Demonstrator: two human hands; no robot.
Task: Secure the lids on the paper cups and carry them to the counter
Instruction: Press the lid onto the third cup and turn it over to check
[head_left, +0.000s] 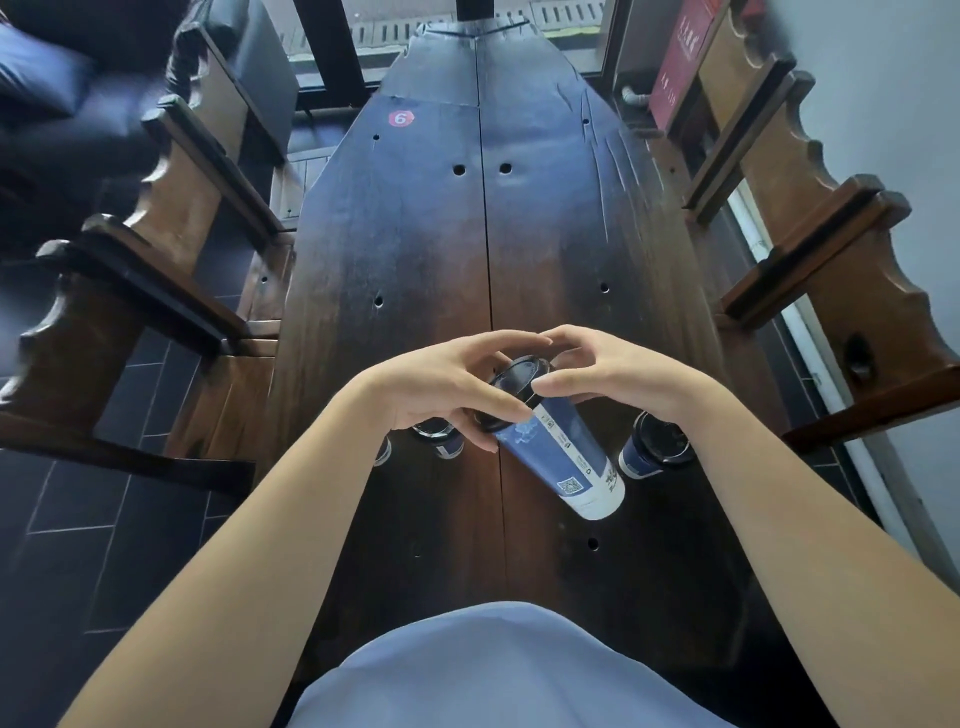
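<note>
My left hand (441, 389) covers most of a small cup (439, 441) behind it — I see only its lower part. The tall cup's (563, 457) print is too small to read, and the red sign (675, 62) is cut off at the top edge.

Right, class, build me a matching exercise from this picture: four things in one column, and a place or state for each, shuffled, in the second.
Things
1. tall blue cup
2. short cup
3. red number sticker
4. black lid

Places or states
A. at the far end of the dark wooden table
B. tilted, between the left hand and the right hand
C. standing on the table under the right wrist
D. on top of the tall cup, fingers around its rim

Pairs: 1-B, 2-C, 3-A, 4-D
</note>
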